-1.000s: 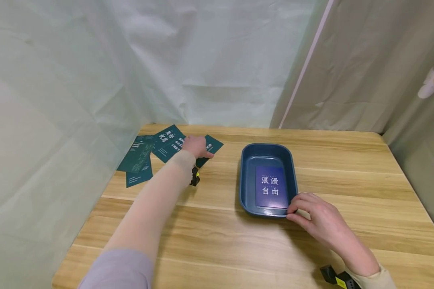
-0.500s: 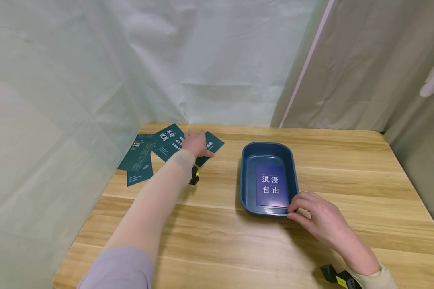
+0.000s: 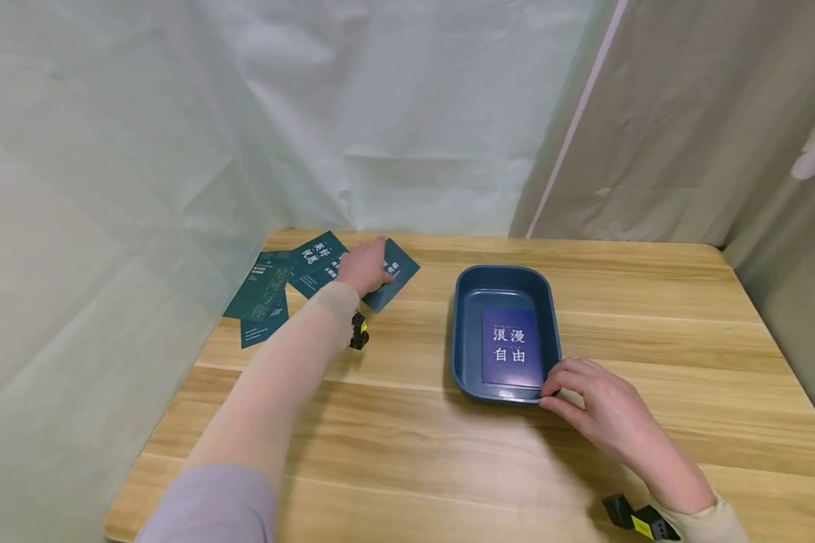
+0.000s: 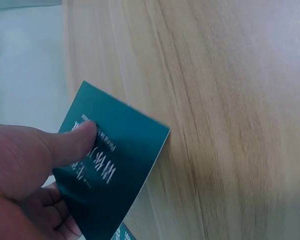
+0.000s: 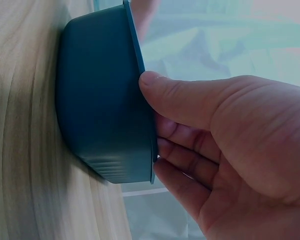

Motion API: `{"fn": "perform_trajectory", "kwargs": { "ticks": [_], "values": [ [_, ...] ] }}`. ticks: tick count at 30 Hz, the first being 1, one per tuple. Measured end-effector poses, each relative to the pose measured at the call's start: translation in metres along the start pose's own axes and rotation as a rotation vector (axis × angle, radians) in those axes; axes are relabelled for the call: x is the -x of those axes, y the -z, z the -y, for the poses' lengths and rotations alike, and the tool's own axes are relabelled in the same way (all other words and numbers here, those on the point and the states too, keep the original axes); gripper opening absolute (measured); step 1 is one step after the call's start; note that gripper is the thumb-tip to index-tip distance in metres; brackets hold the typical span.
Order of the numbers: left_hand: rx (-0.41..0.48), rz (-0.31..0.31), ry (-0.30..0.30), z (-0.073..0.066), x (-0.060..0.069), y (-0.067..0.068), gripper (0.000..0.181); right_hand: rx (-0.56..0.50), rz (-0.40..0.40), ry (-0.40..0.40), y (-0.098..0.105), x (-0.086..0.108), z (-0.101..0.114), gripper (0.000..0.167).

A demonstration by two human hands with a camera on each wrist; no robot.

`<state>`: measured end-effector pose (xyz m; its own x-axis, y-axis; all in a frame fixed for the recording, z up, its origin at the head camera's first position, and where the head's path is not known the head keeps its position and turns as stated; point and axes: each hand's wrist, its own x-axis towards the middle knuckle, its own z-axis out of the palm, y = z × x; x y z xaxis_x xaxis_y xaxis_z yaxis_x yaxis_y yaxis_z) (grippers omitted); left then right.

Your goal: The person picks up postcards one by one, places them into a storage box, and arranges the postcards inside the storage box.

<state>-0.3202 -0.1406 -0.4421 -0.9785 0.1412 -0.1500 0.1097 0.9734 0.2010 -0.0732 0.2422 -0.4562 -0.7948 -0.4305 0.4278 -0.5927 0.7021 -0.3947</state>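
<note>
At the back left of the table, my left hand (image 3: 364,267) pinches a dark green card (image 3: 401,273) with white lettering. In the left wrist view the thumb lies on top of this card (image 4: 125,130) and the fingers are beneath it. My right hand (image 3: 601,403) holds the near right corner of a blue rectangular tray (image 3: 458,332). The right wrist view has the thumb and fingers at the tray's rim (image 5: 105,100). Inside the tray lies a purple card (image 3: 509,354) with white characters, flat on the bottom.
More green cards lie on the left of the wooden table (image 3: 407,467), some overlapping: one by the back edge (image 3: 315,255), one at the far left (image 3: 254,294), another partly under it (image 3: 265,332). Pale curtains (image 3: 407,121) hang behind and beside the table.
My left thumb and fingers have closed on the green card, which is lifted slightly and shows more of its face. The right hand and tray have stayed in place.
</note>
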Motion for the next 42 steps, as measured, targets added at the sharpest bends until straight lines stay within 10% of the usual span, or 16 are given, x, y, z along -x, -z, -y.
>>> {"fn": "perform_trajectory", "kwargs": {
  "ticks": [42],
  "values": [
    [-0.027, 0.102, -0.063, 0.0, 0.014, 0.039, 0.068, -0.008, -0.006, -0.005, -0.004, -0.004, -0.002, 0.026]
  ]
}}
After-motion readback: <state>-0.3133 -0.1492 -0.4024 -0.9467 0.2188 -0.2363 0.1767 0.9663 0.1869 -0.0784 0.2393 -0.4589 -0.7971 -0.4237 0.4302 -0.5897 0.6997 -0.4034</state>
